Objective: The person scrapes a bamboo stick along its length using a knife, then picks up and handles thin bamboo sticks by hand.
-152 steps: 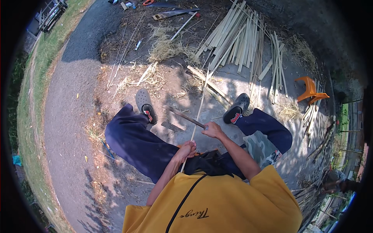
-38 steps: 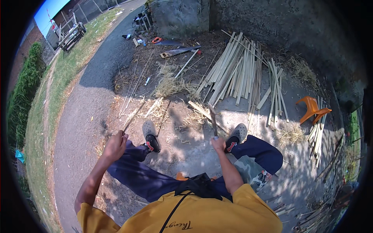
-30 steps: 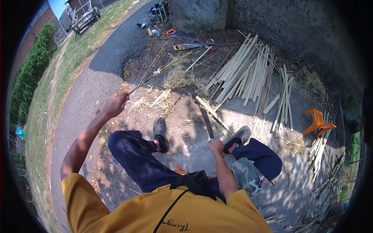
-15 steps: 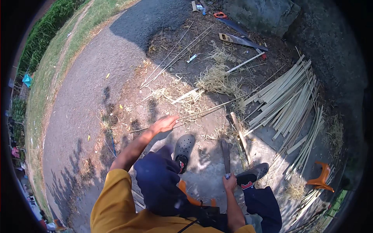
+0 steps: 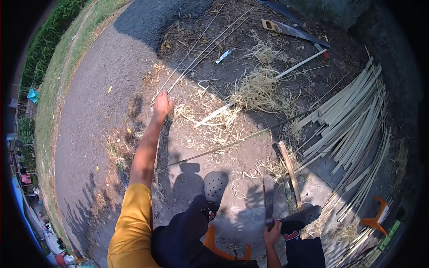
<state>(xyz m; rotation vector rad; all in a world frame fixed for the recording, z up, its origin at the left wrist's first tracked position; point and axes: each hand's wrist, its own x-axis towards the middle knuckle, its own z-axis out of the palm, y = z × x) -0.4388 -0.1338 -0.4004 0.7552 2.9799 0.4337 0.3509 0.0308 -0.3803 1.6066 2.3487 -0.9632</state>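
My left arm is stretched far forward, and my left hand (image 5: 163, 105) has its fingers curled at the near ends of several long thin bamboo strips (image 5: 193, 67) lying on the ground. The fingertips are partly hidden beneath the hand. Low down between my feet, my right hand (image 5: 271, 230) grips a machete (image 5: 268, 196) by its handle, with the dark blade pointing away from me. Another long strip (image 5: 223, 146) lies across the ground between my left hand and my feet.
A large fan of split bamboo strips (image 5: 346, 125) lies at right. Curly shavings (image 5: 259, 91) cover the middle. A handsaw (image 5: 292, 32) rests at the back, a wooden stick (image 5: 290, 174) by my right shoe (image 5: 304, 216). Orange plastic pieces (image 5: 377, 216) and asphalt (image 5: 94, 89) flank me.
My left hand has moved forward and left, from above the long crosswise strip to the ends of the farther strips. My right hand keeps the machete. The view has shifted forward slightly.
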